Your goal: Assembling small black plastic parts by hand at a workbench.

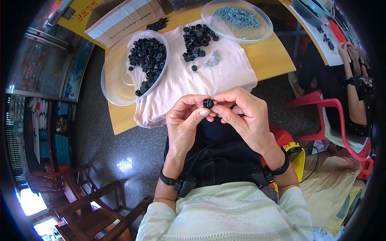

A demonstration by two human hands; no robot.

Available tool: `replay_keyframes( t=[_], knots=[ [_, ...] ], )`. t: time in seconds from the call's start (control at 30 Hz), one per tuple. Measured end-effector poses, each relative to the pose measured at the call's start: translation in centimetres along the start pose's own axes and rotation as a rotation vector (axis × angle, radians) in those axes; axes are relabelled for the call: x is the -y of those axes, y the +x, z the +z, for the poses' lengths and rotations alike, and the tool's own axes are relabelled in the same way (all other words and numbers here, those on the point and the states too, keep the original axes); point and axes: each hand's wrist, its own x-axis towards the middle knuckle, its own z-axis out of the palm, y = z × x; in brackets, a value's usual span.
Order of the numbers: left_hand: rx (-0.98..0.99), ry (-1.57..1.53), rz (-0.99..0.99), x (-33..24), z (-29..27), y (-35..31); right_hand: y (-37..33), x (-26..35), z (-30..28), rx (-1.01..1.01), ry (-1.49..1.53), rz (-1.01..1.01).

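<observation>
A small round black plastic part (pixel 208 103) with slots in its face is pinched between my two hands, above my lap and just off the table's near edge. My left hand (pixel 185 115) grips its left side with thumb and forefinger. From the right, the thumb and forefinger of my right hand (pixel 243 112) close on the same part; whether they hold a second small piece is hidden. Beyond my hands, several loose black plastic parts (pixel 198 36) lie on a pale pink cloth (pixel 177 92), beside a little heap of thin silvery springs or screws (pixel 212 58).
A clear round tub (pixel 116 80) of black parts sits left on the wooden table (pixel 273 60). Another clear tub (pixel 257 36) holds silvery pieces. A cardboard box (pixel 124 24) stands far left. At right, another person's hands (pixel 349 52) work near a red chair (pixel 331 104).
</observation>
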Motion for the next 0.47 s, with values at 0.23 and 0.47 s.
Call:
replay_keyframes(
  t=[0.23, 0.47],
  knots=[
    [-0.010, 0.018, 0.000, 0.20, -0.03, 0.32, 0.52, 0.24, -0.21, -0.034, -0.045, -0.044],
    [0.044, -0.207, -0.118, 0.43, -0.74, 0.64, 0.71, 0.18, -0.06, -0.047, -0.034, -0.026]
  ],
)
